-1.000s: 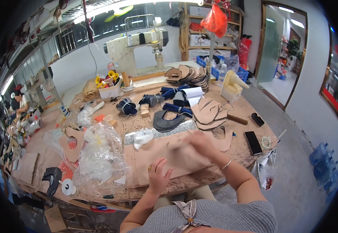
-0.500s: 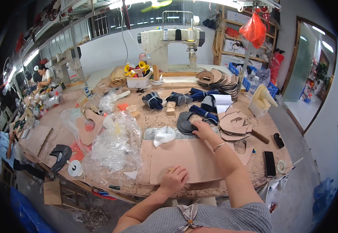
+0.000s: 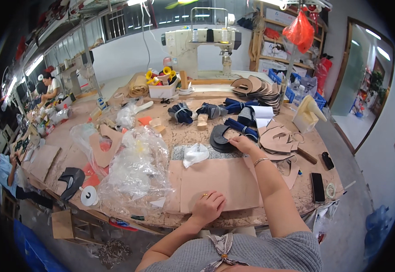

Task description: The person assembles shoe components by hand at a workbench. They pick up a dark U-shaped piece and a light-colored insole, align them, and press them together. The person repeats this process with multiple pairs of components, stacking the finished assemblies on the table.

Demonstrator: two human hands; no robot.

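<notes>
My right hand (image 3: 244, 145) reaches out over the table, its fingers closed at the right end of a black curved piece (image 3: 219, 139), which looks like part of a small stack. Nearer to me, a wide tan sheet (image 3: 220, 181) lies flat, and my left hand (image 3: 209, 206) rests on its front part with fingers laid loosely on the surface. Between the sheet and the black piece shows a speckled grey slab (image 3: 177, 153), with a crumpled white plastic bag (image 3: 196, 155) on it.
Clear plastic bags (image 3: 136, 167) are heaped on the left. Tan cut pieces (image 3: 277, 138), a wooden-handled tool (image 3: 307, 156) and a black phone (image 3: 317, 187) lie on the right. Tied dark bundles (image 3: 180, 113) sit behind, before a sewing machine (image 3: 184, 52). Two people are at the far left.
The view has shifted slightly. My right hand has stayed at the black curved piece, with its fingertips now at the piece's right end. My left hand remains on the tan sheet.
</notes>
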